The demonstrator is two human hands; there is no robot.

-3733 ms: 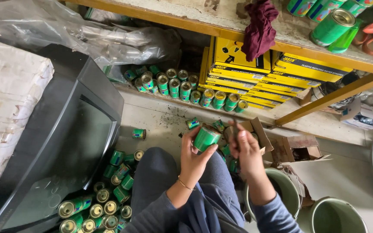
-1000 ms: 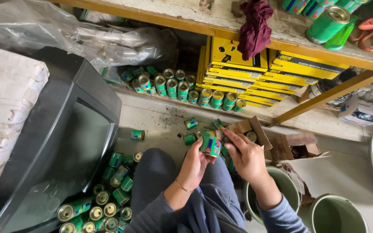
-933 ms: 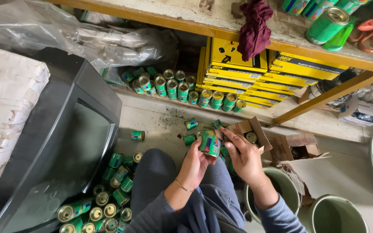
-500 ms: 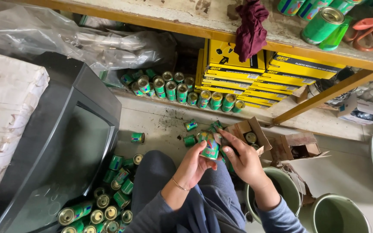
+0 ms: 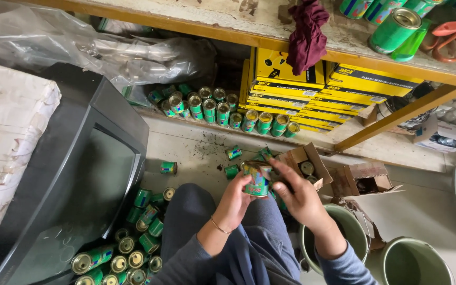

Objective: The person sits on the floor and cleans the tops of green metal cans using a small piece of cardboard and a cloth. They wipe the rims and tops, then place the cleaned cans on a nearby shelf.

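I hold a small green tin can (image 5: 258,181) with a coloured label above my knees. My left hand (image 5: 237,200) grips it from below and the left. My right hand (image 5: 294,191) wraps its right side, fingers over the top rim. Several more green cans (image 5: 133,248) lie heaped on the floor by my left knee, and a few loose ones (image 5: 233,153) lie just beyond my hands. An open brown carton (image 5: 304,163) holding cans sits right behind my right hand.
An old dark television (image 5: 69,184) lies at my left, beside a white wrapped bundle (image 5: 6,142). A row of green cans (image 5: 222,111) and stacked yellow boxes (image 5: 312,89) sit under a wooden shelf (image 5: 228,26). Two pale green buckets (image 5: 412,261) stand at my right.
The can was first in my left hand alone, held higher. My right hand has closed on it and both hands have lowered and turned it slightly.
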